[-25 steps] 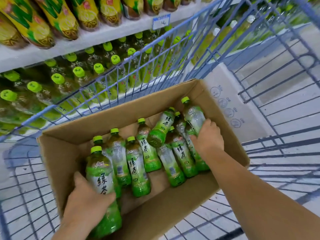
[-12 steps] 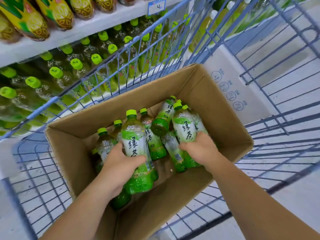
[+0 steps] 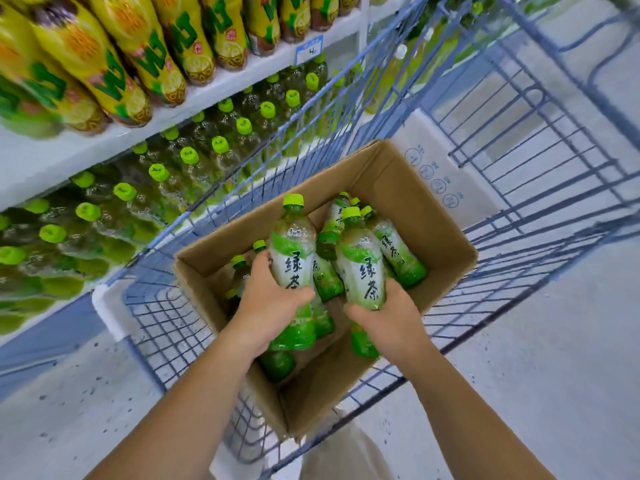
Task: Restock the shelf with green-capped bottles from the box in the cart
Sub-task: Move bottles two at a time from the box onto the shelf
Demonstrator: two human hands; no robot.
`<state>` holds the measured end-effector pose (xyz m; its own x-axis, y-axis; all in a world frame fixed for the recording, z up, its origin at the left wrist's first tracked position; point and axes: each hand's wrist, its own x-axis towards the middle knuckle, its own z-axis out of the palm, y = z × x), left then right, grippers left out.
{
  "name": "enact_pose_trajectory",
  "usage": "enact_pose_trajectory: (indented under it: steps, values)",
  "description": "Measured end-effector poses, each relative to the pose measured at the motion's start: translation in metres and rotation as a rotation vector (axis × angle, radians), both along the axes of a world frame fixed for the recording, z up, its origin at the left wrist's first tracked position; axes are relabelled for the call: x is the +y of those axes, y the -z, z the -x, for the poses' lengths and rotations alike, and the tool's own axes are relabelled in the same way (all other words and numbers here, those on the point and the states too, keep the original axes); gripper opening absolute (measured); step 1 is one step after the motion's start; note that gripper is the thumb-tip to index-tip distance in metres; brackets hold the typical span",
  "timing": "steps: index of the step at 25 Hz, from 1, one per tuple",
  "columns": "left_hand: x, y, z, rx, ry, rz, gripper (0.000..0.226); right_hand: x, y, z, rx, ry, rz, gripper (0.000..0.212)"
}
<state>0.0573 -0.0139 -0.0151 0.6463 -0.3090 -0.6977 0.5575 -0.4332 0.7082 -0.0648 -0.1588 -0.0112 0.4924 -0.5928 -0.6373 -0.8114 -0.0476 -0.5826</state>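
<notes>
1. The left hand [image 3: 273,306] wraps its fingers round the lower body of a clear plastic green-tea bottle with a lime-green screw cap and a green-and-white label, the left bottle [image 3: 293,251].
2. The right hand [image 3: 388,320] grips a second bottle of the same kind, the right bottle [image 3: 362,268], low on the body with its fingers curled.
3. Both bottles stand cap-up, close side by side, raised above the open brown cardboard box [image 3: 419,206], which sits in the blue wire cart [image 3: 162,323].
4. Judgement: carrying one bottle per hand halves the trips. The low grip leaves the cap and shoulder free to lead into a shelf row.
5. The remaining bottles [image 3: 398,252] lie on their sides in the box, some resting on others.
6. The white lower shelf [image 3: 62,161] lies to the left, beyond the cart wall. The stocked bottles [image 3: 188,155] there stand in rows with matching caps, so this is the likely destination.
7. Appearance: each held bottle looks full and green-tinted at the base. The label carries large dark characters on white, below a green band.
</notes>
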Motion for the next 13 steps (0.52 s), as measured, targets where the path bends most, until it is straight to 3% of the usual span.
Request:
enact_pose_trajectory:
  steps: [13]
  values:
    - [0.089, -0.165, -0.03, -0.139, 0.111, 0.115, 0.059, 0.098, -0.177, -0.027, -0.246, 0.057, 0.133, 0.032]
